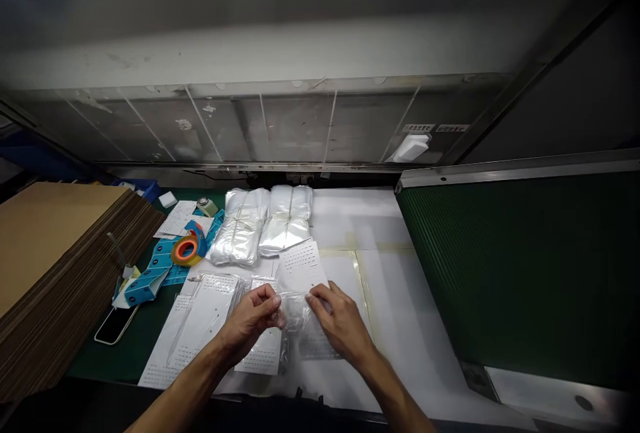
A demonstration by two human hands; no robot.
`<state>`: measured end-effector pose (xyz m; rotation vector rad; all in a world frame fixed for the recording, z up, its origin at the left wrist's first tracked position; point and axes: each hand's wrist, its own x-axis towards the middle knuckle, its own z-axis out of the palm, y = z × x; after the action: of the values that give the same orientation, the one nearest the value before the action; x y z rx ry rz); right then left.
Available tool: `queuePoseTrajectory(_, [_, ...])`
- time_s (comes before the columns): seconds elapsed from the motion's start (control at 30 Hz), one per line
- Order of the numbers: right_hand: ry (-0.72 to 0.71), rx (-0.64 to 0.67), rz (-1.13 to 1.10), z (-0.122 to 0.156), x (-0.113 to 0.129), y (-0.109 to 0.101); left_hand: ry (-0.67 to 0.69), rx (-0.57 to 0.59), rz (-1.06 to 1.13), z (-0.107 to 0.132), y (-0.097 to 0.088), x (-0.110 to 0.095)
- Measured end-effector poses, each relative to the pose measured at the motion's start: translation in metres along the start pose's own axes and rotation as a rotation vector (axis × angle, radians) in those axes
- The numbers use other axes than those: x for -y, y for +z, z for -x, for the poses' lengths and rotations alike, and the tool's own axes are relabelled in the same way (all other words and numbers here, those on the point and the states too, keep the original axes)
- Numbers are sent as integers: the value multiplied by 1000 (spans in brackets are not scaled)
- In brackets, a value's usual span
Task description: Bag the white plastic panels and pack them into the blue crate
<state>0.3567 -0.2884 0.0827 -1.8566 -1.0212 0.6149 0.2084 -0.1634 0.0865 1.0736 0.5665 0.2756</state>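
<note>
Between my two hands is a clear plastic bag (295, 311), crumpled and see-through. My left hand (253, 318) pinches its left side with thumb and fingers. At its right side my right hand (341, 320) is closed, fingertips on the plastic. A white printed sheet (301, 265) stands just beyond the bag, its lower edge at the bag and my right fingers; whether it is inside cannot be made out. Under and beside my left hand lie bagged printed sheets (207, 316) and more printed sheets (260, 356). Two tied bundles of clear bags (287, 220) lie farther back.
At left are a stack of cardboard (55, 240), a phone (116, 324), a tape dispenser (189, 246), blue labels (145, 286) and a small jar (207, 206). A green conveyor belt (525, 266) runs at right. White paper (400, 326) covers the table, below an overhanging panel (295, 120).
</note>
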Motion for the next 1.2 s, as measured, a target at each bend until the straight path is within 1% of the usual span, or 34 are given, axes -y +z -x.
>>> queuePoseTrajectory(0.07, [70,7,-14,-4,-3,-14,30,-19,-163,3,-5,4])
queuePoseTrajectory(0.13, [157,26,-102,-2,-8,-34,83,-39,-345,2,-6,5])
queuePoseTrajectory(0.17, [195,1,-158,4,-12,-46,106,-40,-431,1,-5,6])
queuePoseTrajectory(0.2, [228,-60,-210,12,-17,-57,127,-38,-514,0,-3,7])
queuePoseTrajectory(0.27, [298,-273,-316,39,-28,-76,148,-33,-645,-6,3,9])
queuePoseTrajectory(0.3, [339,-378,-383,54,-33,-81,143,-33,-672,-9,8,10])
queuePoseTrajectory(0.33, [389,-433,-474,70,-37,-81,127,-30,-670,-14,13,12])
queuePoseTrajectory(0.37, [438,-418,-582,85,-39,-77,111,-22,-639,-19,19,14])
queuePoseTrajectory(0.4, [482,-343,-700,98,-39,-68,101,-10,-587,-24,24,16])
queuePoseTrajectory(0.43, [516,-220,-816,108,-38,-56,97,1,-526,-28,28,17])
queuePoseTrajectory(0.5, [559,22,-1020,118,-35,-27,83,12,-412,-35,32,19])
queuePoseTrajectory(0.53, [578,80,-1109,119,-33,-14,68,2,-369,-36,32,19])
queuePoseTrajectory(0.57, [598,95,-1181,119,-33,-3,41,-17,-333,-36,31,18])
queuePoseTrajectory(0.6, [619,75,-1226,117,-34,3,2,-32,-308,-35,29,19])
queuePoseTrajectory(0.67, [682,-13,-1234,113,-36,9,-52,-35,-311,-28,27,21])
queuePoseTrajectory(0.77, [771,-143,-1165,111,-29,8,-1,-38,-436,-10,31,32])
queuePoseTrajectory(0.83, [766,-238,-1065,112,-18,8,23,-103,-459,3,37,43])
queuePoseTrajectory(0.9, [751,-304,-911,115,-8,9,-46,-176,-353,15,41,52])
queuePoseTrajectory(0.97, [756,-303,-781,118,-8,9,-143,-222,-173,26,39,59])
queuePoseTrajectory(1.03, [735,-240,-724,120,-20,7,-220,-223,19,34,34,66])
queuePoseTrajectory(1.1, [631,-173,-677,118,-37,4,-262,-202,171,39,28,73])
queuePoseTrajectory(1.2, [474,-129,-563,106,-55,4,-272,-194,266,42,24,84])
